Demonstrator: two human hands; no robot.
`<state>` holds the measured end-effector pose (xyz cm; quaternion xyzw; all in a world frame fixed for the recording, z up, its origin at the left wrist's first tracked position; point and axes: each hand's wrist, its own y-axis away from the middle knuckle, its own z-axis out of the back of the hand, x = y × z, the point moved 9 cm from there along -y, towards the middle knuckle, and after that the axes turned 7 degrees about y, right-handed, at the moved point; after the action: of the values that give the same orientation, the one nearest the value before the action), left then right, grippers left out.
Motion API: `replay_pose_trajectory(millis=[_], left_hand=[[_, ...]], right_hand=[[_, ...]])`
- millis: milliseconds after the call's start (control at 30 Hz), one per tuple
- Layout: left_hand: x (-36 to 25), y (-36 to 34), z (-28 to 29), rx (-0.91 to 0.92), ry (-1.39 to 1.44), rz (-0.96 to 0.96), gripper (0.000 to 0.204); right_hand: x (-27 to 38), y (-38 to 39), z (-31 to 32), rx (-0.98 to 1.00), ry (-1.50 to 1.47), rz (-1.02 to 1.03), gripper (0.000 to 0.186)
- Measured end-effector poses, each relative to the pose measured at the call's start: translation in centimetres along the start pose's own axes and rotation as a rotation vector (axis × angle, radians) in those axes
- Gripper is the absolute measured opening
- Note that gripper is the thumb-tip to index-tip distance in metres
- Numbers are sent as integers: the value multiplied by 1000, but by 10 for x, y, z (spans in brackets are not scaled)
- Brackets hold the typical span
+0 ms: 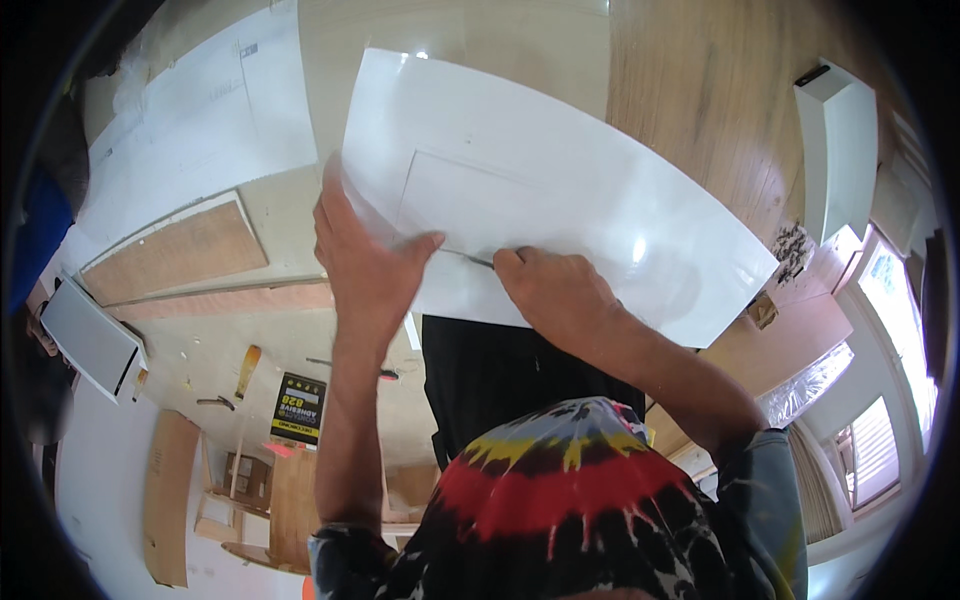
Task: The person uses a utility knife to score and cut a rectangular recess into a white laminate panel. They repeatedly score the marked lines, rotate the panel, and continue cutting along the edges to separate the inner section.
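Note:
A large glossy white panel (570, 190) with a curved far edge lies across my lap. On its face is a thin dark rectangular outline (455, 156). My left hand (372, 265) grips the panel's left edge, its thumb pressed on the face near the outline's lower side. My right hand (560, 285) is closed round a thin dark pointed tool (482, 262), whose tip meets the line just right of my left thumb. Most of the tool is hidden in my fist, so its exact kind cannot be told.
Left of me lie a brown-faced board (178, 252), a black and yellow can (298, 408), a yellow-handled tool (248, 372) and a white box-like piece (92, 335). A white boxy unit (838, 150) stands at the far right. Someone in blue (45, 240) is at the left rim.

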<state>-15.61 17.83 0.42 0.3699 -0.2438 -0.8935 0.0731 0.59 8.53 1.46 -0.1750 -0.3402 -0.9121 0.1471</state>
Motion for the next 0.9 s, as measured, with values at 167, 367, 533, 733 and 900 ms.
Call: replay_pose_trajectory(millis=[167, 367, 533, 733, 900], left_hand=[[-3, 12, -13, -64, -194, -36, 135], [0, 13, -13, -52, -113, 35, 136], [-1, 14, -12, -90, -134, 51, 136], [-1, 12, -12, -98, -136, 29, 136], [-1, 13, -11, -94, -111, 34, 137]], right_hand=[[-1, 2, 1, 30, -45, -56, 10], [-11, 17, -6, -19, -102, -18, 7], [-10, 14, -2, -34, -109, -31, 6], [-8, 9, -5, 136, -117, -53, 10], [-6, 6, -4, 168, -125, -53, 11]])
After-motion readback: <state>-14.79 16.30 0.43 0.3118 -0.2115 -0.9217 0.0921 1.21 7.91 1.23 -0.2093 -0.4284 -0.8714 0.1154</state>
